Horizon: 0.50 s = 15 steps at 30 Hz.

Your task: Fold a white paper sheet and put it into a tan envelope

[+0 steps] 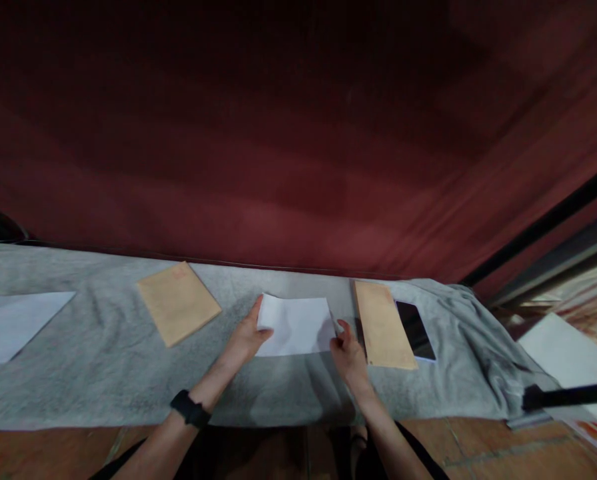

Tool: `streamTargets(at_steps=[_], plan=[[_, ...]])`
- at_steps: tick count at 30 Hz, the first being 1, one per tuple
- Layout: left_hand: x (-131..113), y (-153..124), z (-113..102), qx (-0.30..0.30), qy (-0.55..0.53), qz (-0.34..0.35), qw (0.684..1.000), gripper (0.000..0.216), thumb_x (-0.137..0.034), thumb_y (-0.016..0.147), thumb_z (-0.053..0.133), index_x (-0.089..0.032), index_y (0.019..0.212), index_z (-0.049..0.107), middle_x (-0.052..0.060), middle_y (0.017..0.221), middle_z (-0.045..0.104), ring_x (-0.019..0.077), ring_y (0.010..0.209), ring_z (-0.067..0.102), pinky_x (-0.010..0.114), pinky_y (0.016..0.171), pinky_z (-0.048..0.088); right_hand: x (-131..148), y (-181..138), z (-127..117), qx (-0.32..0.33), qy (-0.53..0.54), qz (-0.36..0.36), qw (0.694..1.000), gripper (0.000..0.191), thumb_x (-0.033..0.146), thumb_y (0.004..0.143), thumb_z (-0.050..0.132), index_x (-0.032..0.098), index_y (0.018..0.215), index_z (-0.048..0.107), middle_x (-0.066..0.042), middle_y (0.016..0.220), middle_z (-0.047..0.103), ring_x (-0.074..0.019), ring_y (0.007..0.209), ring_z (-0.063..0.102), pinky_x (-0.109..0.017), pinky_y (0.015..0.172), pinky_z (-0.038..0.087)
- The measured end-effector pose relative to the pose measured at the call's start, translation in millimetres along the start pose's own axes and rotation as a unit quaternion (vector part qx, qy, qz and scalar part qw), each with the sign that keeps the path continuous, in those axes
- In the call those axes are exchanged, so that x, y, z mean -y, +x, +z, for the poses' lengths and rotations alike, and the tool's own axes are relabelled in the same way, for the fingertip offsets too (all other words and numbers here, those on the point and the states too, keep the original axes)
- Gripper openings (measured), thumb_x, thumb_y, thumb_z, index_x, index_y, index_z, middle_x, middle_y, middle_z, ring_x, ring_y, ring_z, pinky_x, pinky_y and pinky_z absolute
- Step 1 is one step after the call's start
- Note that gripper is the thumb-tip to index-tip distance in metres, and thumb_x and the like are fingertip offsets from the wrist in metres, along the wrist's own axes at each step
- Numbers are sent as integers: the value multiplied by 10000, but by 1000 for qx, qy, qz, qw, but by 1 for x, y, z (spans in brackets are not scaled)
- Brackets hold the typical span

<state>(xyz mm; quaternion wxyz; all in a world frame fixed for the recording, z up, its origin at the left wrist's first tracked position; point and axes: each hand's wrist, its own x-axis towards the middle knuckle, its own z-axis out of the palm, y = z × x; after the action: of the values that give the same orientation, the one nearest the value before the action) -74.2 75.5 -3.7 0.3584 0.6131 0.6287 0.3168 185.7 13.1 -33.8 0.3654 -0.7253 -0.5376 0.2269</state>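
Observation:
A white sheet of paper (pixel 296 325), which looks folded, lies in front of me on the grey cloth. My left hand (pixel 247 335) grips its left edge, thumb on top and the other fingers at the far corner and underneath. At the right edge is my right hand (pixel 349 353), with curled fingers and the thumb against the paper's side; the exact grip there is partly hidden. Just right of that hand lies a long brown envelope (pixel 384 325), and a squarish brown envelope (pixel 178 303) rests farther off to the left of my left hand.
The grey cloth (pixel 103 373) covers a narrow table against a dark red wall (pixel 278 167). A phone (pixel 416 330) lies beside the long envelope. More white paper (pixel 18 325) is at the far left. Dark metal bars (pixel 573 395) and a white board (pixel 573 353) stand at the right.

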Motion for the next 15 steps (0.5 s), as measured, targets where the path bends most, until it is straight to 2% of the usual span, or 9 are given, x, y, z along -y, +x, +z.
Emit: streamTargets(at_steps=[2,4,8,10,12,15], plan=[[0,-2,-2,32,80,-5,996,863,-157,750,631,-140,1542,288,118,1094,746,278,988,708,374,872,532,1,-5,0,20,-76,-23,997,460,184,834,428,195,1263,594,-38,854,709,-215,751,665,-306,698,468],[-1,-5,-4,30,165,2,986,815,-158,784,602,-140,1540,299,153,1192,704,287,1033,693,386,905,520,5,-7,-3,21,-138,-48,989,416,143,839,432,210,1194,637,-64,980,725,-227,865,677,-327,792,469],[-5,-15,6,-80,314,91,942,574,-212,894,492,-115,1458,451,215,1465,500,352,1277,544,493,1059,423,18,-5,-6,-32,-219,-91,971,303,199,902,473,208,1110,693,-117,1064,702,-302,1028,624,-444,926,431],[-7,-18,21,-88,335,159,925,519,-267,945,441,-121,1442,476,194,1559,394,359,1401,412,516,1121,361,27,-1,0,-39,-192,-121,973,321,270,957,447,204,1153,693,-133,1149,685,-309,1088,596,-474,960,431],[-8,-21,40,-51,336,214,916,519,-303,972,408,-139,1461,458,154,1601,339,333,1474,301,507,1167,307,36,2,12,-12,-127,-165,978,396,321,1009,368,192,1236,666,-127,1284,646,-282,1196,560,-463,1025,429],[-6,-24,68,-2,350,237,906,564,-231,967,360,-143,1524,358,144,1596,354,288,1494,269,511,1198,242,48,6,37,52,-66,-212,974,498,361,1050,255,162,1352,598,-111,1443,556,-227,1360,462,-439,1135,378]])
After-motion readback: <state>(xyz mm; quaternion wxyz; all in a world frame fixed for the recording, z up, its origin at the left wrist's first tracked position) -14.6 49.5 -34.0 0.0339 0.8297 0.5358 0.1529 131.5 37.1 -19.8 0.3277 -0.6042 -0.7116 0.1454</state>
